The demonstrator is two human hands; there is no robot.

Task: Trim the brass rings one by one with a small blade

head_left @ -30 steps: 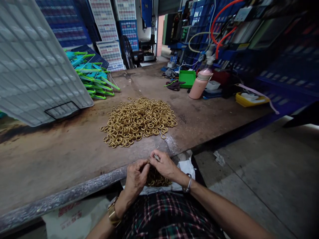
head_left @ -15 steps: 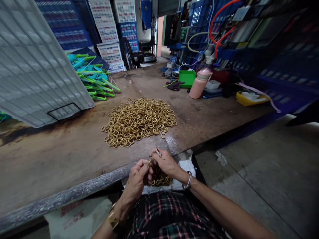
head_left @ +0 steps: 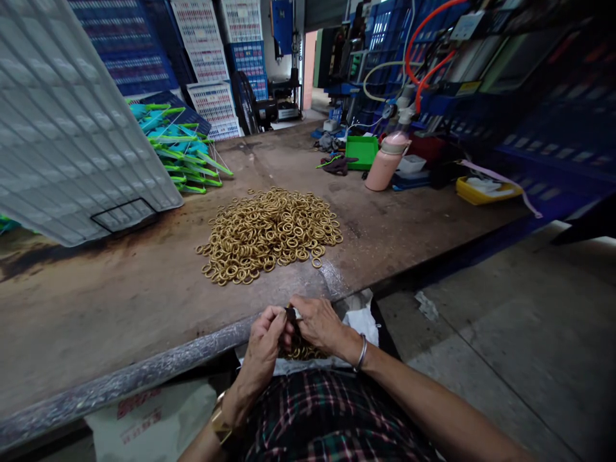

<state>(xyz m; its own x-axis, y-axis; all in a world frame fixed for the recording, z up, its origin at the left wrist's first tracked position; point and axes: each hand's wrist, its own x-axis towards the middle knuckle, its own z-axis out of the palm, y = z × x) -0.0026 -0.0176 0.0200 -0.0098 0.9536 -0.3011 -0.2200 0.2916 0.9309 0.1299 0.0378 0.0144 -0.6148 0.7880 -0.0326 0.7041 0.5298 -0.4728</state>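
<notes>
Over the table's front edge, my left hand pinches a small brass ring, mostly hidden by the fingertips. My right hand is closed on a small bladed tool; only a pale bit of it shows, right at the left fingertips. The two hands meet there. Below them, more brass rings lie on white cloth at my lap, partly covered by the hands. A large heap of brass rings sits on the table beyond my hands.
A white ribbed crate leans at the left, beside green and blue plastic pieces. Toward the back right stand a pink bottle, a green tray and a yellow tray. A printed sack is under the table edge.
My right hand has turned and moved slightly down, bringing the tool against the left fingertips. Its pointed tip, visible before, is now hidden. My left hand has barely moved.
</notes>
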